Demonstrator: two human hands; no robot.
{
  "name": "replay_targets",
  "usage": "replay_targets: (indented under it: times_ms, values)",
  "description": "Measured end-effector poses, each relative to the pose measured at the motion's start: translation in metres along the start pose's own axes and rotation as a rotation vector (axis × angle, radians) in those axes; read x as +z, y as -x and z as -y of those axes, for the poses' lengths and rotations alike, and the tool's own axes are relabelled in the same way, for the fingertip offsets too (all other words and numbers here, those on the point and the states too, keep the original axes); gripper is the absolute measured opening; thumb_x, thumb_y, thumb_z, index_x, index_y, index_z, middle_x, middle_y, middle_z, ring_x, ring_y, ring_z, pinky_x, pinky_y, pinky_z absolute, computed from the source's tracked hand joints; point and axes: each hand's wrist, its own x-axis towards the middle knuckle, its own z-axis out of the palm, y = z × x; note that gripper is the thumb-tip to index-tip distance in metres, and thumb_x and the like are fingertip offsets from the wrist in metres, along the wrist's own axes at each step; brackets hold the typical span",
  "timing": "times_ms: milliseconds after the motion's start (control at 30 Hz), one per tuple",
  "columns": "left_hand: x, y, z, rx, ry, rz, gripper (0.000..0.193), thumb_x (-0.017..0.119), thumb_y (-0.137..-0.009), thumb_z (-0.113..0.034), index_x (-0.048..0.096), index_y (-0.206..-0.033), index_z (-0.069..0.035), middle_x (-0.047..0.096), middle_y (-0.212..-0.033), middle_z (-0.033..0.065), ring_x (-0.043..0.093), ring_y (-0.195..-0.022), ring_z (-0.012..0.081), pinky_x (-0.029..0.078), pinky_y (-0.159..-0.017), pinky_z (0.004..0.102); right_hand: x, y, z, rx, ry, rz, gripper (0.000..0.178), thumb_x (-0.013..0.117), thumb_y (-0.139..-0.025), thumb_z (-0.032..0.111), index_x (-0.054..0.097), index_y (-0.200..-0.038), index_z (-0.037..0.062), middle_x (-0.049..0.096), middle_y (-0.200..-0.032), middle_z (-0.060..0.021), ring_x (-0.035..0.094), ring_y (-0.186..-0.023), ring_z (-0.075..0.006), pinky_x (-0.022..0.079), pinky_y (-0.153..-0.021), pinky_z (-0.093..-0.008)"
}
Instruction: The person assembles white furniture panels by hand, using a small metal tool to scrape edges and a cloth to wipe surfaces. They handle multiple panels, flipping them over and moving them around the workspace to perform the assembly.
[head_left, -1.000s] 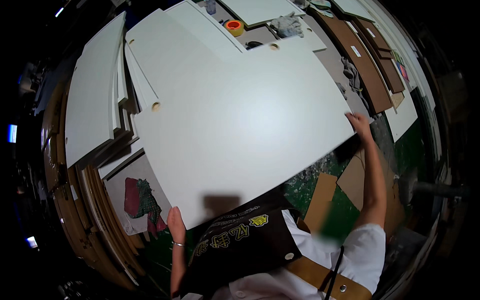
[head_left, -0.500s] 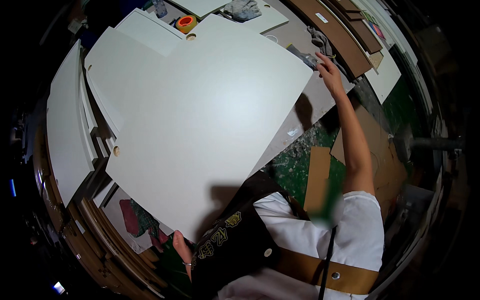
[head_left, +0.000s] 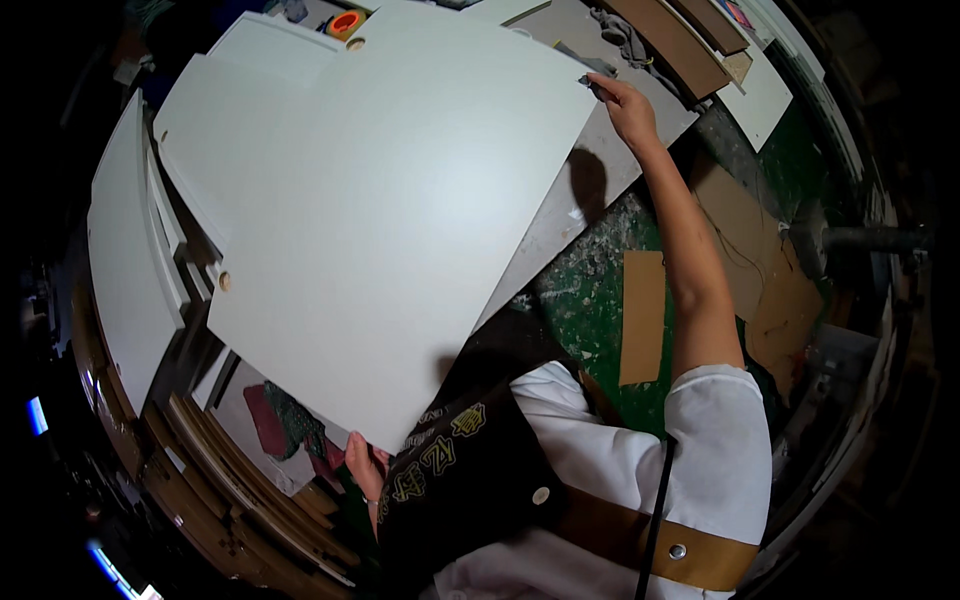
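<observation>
- Desk (head_left: pixel 550 230): gray surface, extends below and past the right edge of the white panel.
- White panel (head_left: pixel 390 190): lies over the desk, centered in front of the person, one corner near the body; two round holes (head_left: pixel 225 281) sit near its left and far edges.
- Side panels (head_left: pixel 125 260): white, grouped left of the white panel.
- Brown boards (head_left: pixel 665 45): lie beyond the right hand (head_left: pixel 630 112).
- Cardboard (head_left: pixel 643 315): flat on the green floor (head_left: pixel 590 290).
- Hands: right, at the far right corner, fingers partly curled, small dark item at the fingertips, grip unclear; left hand (head_left: pixel 362 468), at the near corner, thumb raised, grip not discernible.
- Cloth (head_left: pixel 290 420): red and green, beside the panel's left edge.
- Tape roll (head_left: pixel 345 26): orange and yellow, past the far edge.
</observation>
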Motion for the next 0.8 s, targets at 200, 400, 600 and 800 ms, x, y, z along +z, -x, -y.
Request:
replay_targets:
  times_ms: [200, 400, 600, 800]
  values:
    - [-0.035, -0.019, 0.011, -0.083, 0.102, 0.313, 0.024, 0.045, -0.105, -0.025, 0.053, -0.099, -0.003, 0.058, -0.091, 0.0035, 0.058, -0.076, 0.0111, 0.051, -0.067, 0.0271, 0.004, 0.091, 0.094, -0.065, 0.076, 0.096, 0.04, 0.059, -0.089, 0.003, 0.067, -0.124, 0.0201, 0.065, -0.089, -0.0088, 0.062, -0.082, -0.0193, 0.048, -0.075, -0.0297]
    - [-0.052, -0.047, 0.027, -0.237, 0.244, 0.501, 0.029, 0.05, -0.102, -0.029, 0.055, -0.112, -0.002, 0.064, -0.101, 0.005, 0.062, -0.088, 0.0128, 0.052, -0.076, 0.0277, 0.02, 0.218, 0.204, -0.082, -0.028, 0.175, 0.042, 0.061, -0.087, 0.001, 0.068, -0.122, 0.024, 0.06, -0.083, -0.0074, 0.059, -0.073, -0.0193, 0.047, -0.069, -0.0298]
    - [-0.027, -0.033, -0.019, -0.31, 0.138, 0.59, 0.057, 0.029, -0.105, -0.044, 0.045, -0.132, 0.003, 0.064, -0.113, 0.0158, 0.064, -0.093, 0.0171, 0.051, -0.084, 0.0294, 0.039, 0.347, 0.308, -0.24, -0.119, 0.314, 0.056, 0.061, -0.075, -0.007, 0.069, -0.121, 0.0229, 0.06, -0.082, -0.0059, 0.059, -0.068, -0.0208, 0.048, -0.059, -0.0315]
    - [-0.044, -0.052, -0.003, -0.451, 0.502, 0.842, 0.078, 0.021, -0.1, -0.062, 0.042, -0.137, 0.002, 0.063, -0.12, 0.0215, 0.064, -0.102, 0.0265, 0.047, -0.095, 0.0374, 0.044, 0.415, 0.369, -0.271, -0.471, 0.572, 0.052, 0.062, -0.074, -0.012, 0.07, -0.117, 0.0153, 0.061, -0.083, -0.0063, 0.062, -0.073, -0.0192, 0.049, -0.064, -0.0282]
